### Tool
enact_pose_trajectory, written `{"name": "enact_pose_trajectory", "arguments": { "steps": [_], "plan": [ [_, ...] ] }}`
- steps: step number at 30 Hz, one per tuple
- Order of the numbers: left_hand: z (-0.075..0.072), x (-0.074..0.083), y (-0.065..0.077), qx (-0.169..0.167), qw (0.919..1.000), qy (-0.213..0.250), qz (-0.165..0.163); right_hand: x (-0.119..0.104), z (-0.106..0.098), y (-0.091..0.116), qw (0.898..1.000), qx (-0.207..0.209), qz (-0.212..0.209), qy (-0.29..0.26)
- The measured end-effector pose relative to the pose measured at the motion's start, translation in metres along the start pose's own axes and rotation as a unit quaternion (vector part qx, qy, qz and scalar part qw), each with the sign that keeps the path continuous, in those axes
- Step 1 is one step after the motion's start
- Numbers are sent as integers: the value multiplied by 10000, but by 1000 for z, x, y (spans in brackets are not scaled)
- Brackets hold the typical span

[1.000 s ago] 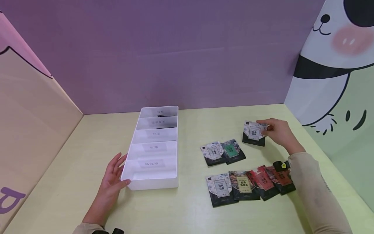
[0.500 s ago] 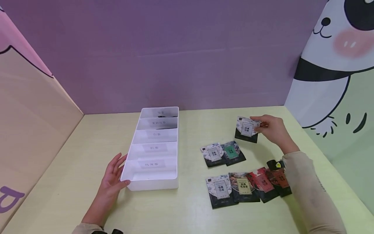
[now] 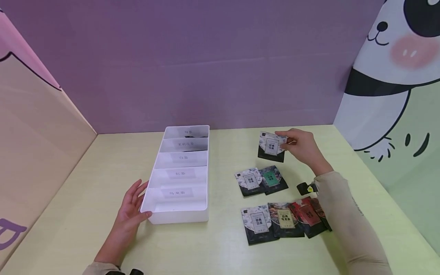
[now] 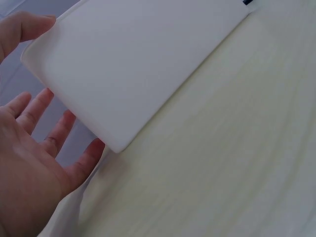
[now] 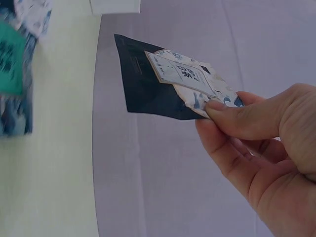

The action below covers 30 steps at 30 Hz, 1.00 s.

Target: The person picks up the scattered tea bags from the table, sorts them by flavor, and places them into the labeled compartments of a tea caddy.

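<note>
My right hand (image 3: 302, 147) pinches a white-and-black tea sachet (image 5: 148, 81) by its upper right corner, thumb on its printed face. The sachet is lifted above the table near the back wall. My left hand (image 3: 128, 217) is at the near left corner of a long white divided box (image 3: 178, 217). Its thumb rests on the corner and its spread fingertips touch the wall, as the left wrist view also shows. Paper labels mark the box's compartments, and dark sachet edges show in the far ones.
Right of the box lie a white sachet (image 3: 250, 181) and a green-labelled sachet (image 3: 270, 178), overlapping. Nearer is a row: a white sachet (image 3: 259, 223), a yellow-labelled sachet (image 3: 286, 219) and red ones (image 3: 307, 215), partly behind the right sleeve. A purple wall (image 3: 220, 65) bounds the table's back.
My right hand has carried the white sachet leftward and slightly farther back, toward the box. The left hand and the box have stayed in place.
</note>
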<state>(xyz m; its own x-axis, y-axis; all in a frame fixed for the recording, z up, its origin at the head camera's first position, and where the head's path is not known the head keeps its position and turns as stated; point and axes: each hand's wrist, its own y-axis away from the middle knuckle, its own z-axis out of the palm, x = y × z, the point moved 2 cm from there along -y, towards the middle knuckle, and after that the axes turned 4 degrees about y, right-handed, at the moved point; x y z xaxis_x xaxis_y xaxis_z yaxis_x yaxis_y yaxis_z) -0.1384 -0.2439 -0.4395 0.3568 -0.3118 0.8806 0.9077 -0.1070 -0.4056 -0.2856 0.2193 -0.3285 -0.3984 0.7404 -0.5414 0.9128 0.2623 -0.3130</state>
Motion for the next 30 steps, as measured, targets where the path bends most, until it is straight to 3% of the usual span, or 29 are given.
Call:
{"name": "enact_pose_trajectory", "arguments": {
  "steps": [13,30],
  "plan": [
    [-1,1,-2,-129,9999,52,100,-30,24,-16,9983,-124,-218,-522],
    [0,0,0,-61,10000,31,-9,-88,73,-31,9839,-2,-1263,-1266]
  ]
}}
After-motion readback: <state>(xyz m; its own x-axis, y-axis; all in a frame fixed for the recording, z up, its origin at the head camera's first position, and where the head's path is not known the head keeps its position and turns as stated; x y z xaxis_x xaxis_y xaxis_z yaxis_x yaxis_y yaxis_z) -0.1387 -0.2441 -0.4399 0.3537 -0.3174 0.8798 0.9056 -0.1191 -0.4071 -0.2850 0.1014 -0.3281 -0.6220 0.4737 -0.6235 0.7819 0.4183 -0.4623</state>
